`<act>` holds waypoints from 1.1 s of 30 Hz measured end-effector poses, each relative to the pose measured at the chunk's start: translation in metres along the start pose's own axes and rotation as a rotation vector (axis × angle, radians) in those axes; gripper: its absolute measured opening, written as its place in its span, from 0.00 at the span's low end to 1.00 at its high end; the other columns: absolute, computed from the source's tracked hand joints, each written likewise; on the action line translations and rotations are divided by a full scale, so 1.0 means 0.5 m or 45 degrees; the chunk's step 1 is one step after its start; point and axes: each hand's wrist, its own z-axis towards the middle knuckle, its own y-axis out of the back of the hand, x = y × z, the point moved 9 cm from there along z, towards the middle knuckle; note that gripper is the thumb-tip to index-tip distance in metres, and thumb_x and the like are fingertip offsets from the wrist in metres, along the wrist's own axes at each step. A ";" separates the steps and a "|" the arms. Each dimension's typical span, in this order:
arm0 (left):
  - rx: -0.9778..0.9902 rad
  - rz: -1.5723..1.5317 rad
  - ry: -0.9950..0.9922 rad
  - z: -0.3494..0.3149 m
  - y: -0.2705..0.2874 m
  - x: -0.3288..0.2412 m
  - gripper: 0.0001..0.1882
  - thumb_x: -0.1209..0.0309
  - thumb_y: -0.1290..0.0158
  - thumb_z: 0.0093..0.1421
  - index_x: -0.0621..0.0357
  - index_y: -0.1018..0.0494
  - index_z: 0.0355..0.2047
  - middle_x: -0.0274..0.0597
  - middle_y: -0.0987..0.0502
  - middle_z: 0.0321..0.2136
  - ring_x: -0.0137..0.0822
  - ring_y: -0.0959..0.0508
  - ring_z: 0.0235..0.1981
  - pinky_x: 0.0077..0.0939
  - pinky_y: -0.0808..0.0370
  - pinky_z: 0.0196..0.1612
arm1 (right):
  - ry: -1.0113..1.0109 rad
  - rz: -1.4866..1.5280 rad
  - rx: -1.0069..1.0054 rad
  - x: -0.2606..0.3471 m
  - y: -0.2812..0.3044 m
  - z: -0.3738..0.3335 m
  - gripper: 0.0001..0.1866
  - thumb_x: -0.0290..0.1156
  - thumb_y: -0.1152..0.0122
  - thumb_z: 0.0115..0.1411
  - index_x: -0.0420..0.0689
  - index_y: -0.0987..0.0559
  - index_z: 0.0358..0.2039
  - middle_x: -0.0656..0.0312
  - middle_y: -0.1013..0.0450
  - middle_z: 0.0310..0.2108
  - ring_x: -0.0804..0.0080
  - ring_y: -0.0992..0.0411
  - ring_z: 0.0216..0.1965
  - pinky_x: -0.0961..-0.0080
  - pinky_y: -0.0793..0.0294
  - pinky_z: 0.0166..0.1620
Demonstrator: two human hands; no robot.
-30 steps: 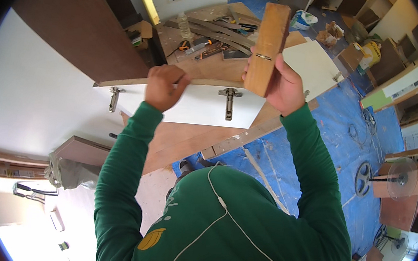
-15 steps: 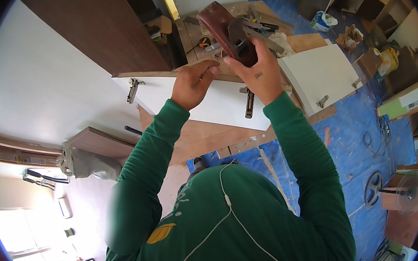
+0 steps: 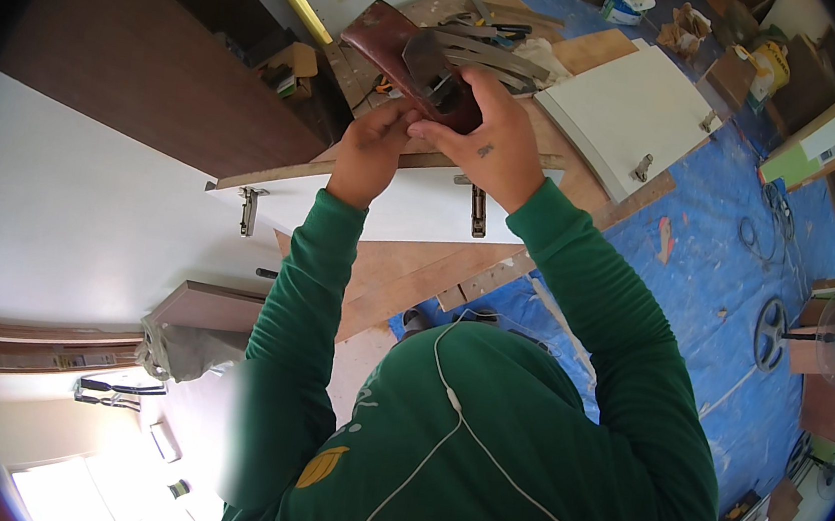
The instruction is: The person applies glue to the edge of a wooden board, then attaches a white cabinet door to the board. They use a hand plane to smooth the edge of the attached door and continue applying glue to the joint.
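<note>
A reddish-brown wooden hand plane (image 3: 388,47), its dark blade standing up from the body, is held tilted above the work by my right hand (image 3: 494,147). The right fingers wrap round its near end. Close by, my left hand (image 3: 367,153) has its fingers curled in against the plane's lower side; what they pinch, if anything, is hidden. Below both hands lies a white cabinet door (image 3: 403,199) with a brown edge facing up. Two metal hinges are fixed on it, one at the left (image 3: 249,210) and one under my right hand (image 3: 479,209).
Another white door (image 3: 622,119) with hinges lies on the bench to the right. Hand tools and metal strips (image 3: 492,57) crowd the bench behind the plane. A tall brown panel (image 3: 155,64) stands at the left. Blue sheeting (image 3: 703,318) covers the floor.
My left hand has come up against the plane's lower side, where before it was apart from it. The plane and right hand have shifted a little left in the view.
</note>
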 end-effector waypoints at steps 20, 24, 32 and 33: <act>0.185 -0.527 0.285 0.031 -0.018 0.032 0.13 0.73 0.45 0.70 0.63 0.19 0.52 0.38 0.17 0.48 0.30 0.21 0.52 0.27 0.28 0.60 | 0.122 0.084 -0.070 0.008 0.016 0.003 0.34 0.40 0.14 0.49 0.37 0.22 0.51 0.54 0.23 0.43 0.59 0.23 0.41 0.67 0.22 0.45; 0.193 -0.544 0.263 0.033 -0.016 0.036 0.14 0.73 0.43 0.67 0.64 0.19 0.51 0.38 0.17 0.49 0.30 0.21 0.52 0.27 0.28 0.60 | 0.097 0.111 -0.034 0.008 0.013 0.005 0.33 0.40 0.15 0.50 0.37 0.21 0.52 0.54 0.24 0.43 0.60 0.23 0.41 0.67 0.22 0.45; 0.119 -0.377 0.269 0.032 -0.012 0.033 0.14 0.71 0.44 0.68 0.62 0.19 0.51 0.38 0.17 0.47 0.30 0.21 0.50 0.28 0.28 0.59 | 0.062 0.143 0.004 0.004 0.010 0.001 0.35 0.44 0.17 0.51 0.40 0.22 0.54 0.52 0.24 0.46 0.52 0.23 0.46 0.62 0.21 0.48; 0.108 -0.358 0.273 0.032 -0.013 0.032 0.14 0.71 0.44 0.68 0.61 0.19 0.51 0.38 0.17 0.47 0.30 0.21 0.50 0.28 0.28 0.58 | 0.054 0.146 0.013 0.003 0.009 0.001 0.35 0.45 0.18 0.51 0.41 0.22 0.55 0.52 0.25 0.47 0.48 0.23 0.47 0.60 0.21 0.49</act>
